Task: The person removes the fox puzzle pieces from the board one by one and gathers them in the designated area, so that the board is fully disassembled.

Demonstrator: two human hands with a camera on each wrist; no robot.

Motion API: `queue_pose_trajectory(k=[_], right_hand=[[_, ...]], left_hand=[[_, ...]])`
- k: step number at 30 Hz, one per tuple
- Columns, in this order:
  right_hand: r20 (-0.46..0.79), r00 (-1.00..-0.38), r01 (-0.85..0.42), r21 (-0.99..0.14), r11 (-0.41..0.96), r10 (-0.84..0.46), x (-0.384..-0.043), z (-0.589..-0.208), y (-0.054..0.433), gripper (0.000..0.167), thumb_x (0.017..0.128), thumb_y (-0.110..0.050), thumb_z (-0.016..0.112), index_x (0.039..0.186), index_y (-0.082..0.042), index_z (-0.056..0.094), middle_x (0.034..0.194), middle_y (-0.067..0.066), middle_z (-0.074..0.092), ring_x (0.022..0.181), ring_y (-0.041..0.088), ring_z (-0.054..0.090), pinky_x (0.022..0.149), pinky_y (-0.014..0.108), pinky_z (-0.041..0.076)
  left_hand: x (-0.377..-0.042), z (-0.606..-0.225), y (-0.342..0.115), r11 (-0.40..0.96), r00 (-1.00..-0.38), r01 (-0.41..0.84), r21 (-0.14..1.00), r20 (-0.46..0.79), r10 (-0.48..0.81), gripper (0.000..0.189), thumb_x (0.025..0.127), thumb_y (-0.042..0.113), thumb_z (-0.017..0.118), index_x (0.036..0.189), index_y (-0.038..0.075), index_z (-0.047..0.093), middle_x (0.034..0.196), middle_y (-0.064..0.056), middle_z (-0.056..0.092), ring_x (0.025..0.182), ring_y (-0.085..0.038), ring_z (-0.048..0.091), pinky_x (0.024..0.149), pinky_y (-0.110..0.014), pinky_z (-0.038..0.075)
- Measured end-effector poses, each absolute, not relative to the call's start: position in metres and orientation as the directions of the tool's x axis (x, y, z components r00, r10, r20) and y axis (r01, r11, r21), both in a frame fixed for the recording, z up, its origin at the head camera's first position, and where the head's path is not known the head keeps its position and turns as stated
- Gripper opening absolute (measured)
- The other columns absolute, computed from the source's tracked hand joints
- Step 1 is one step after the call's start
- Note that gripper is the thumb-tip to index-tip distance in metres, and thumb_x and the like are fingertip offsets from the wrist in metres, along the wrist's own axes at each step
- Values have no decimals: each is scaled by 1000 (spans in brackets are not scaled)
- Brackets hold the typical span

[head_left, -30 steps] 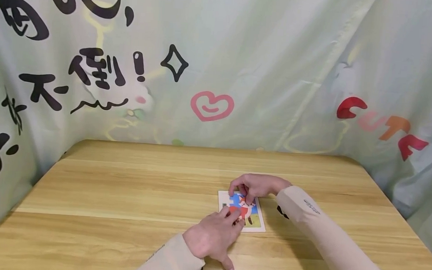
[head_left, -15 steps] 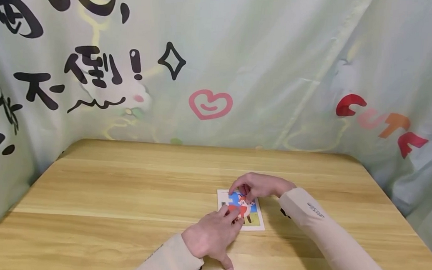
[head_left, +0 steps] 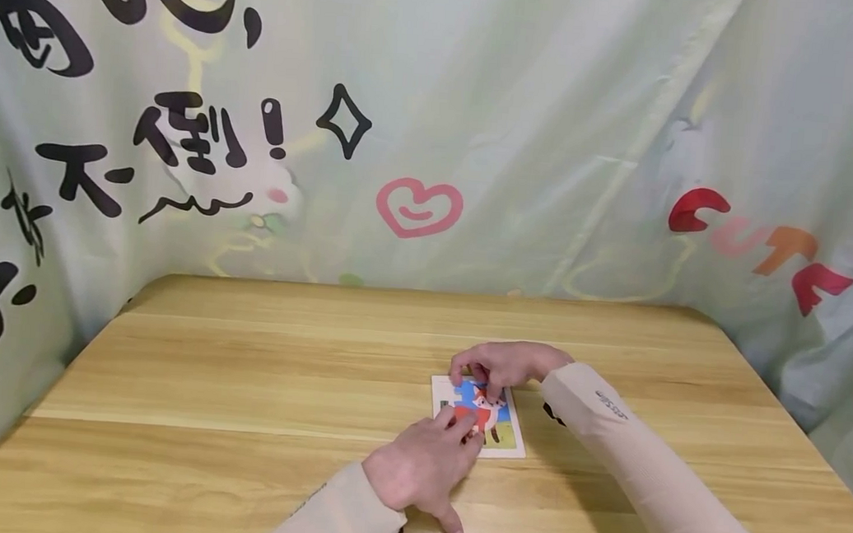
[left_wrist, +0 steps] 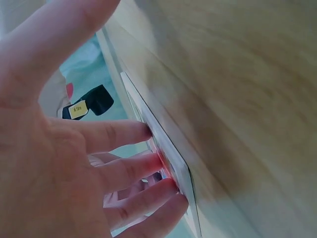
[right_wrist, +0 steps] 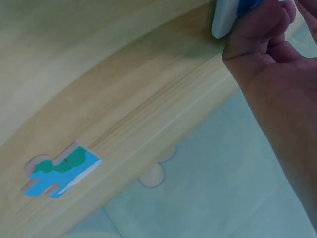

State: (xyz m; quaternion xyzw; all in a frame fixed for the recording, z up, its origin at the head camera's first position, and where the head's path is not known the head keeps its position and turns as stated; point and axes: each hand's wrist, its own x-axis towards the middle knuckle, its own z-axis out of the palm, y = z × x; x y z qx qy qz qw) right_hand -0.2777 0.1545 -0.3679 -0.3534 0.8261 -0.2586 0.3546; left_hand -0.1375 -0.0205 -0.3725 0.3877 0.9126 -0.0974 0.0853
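A jigsaw puzzle (head_left: 504, 435) with a fox picture lies on the table in a white frame; a white area shows at its left side. My left hand (head_left: 420, 463) rests its outstretched fingertips on the lower left of the picture, thumb spread on the near side. Over the far edge, my right hand (head_left: 506, 363) bends down with curled fingers. Its thumb and index finger pinch a blue jigsaw piece (head_left: 468, 387) at the top of the picture. Most of that piece is hidden by the fingers.
In the right wrist view, a loose jigsaw piece (right_wrist: 69, 168), blue and green, lies on the wooden table (right_wrist: 124, 84) near its edge. A printed curtain (head_left: 524, 141) hangs behind and beside the table.
Both hands hold nearly the same places on the puzzle. Only a slight shift of the whole head view shows.
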Motion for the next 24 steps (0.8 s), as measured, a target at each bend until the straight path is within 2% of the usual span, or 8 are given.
queue_pose_trajectory(k=[8,15,20,24], right_hand=[[-396,-511,-404,-673,619,-763,-277,-368,154,47,75,23,61,105,-13,62,81,4,51,72,16,44,67,26,44],[-389,-503,-409,-679,609,-772,-277,-368,154,47,73,23,60,104,-12,62,81,4,51,73,16,45,68,27,43],[-401,-511,-406,-666,625,-760,-277,-367,152,47,74,25,60,102,-13,62,80,5,50,73,16,45,68,26,43],[-410,-514,-398,-664,633,-753,-276,-367,152,47,74,25,60,101,-13,61,79,5,50,72,16,44,66,26,43]], left_hand=[[-140,-372,-22,683,-680,726,-78,-232,696,109,58,76,83,145,18,53,153,-1,41,124,-17,40,100,-26,44],[-141,-373,-25,680,-678,730,-65,-196,709,97,55,76,85,130,21,57,144,0,47,112,-15,41,91,-23,45],[-142,-373,-25,681,-677,731,-54,-190,711,97,54,76,86,128,21,57,147,-2,46,120,-15,42,96,-24,45],[-144,-373,-24,670,-668,740,-54,-170,724,95,52,76,86,123,21,57,144,-1,47,117,-14,42,96,-22,43]])
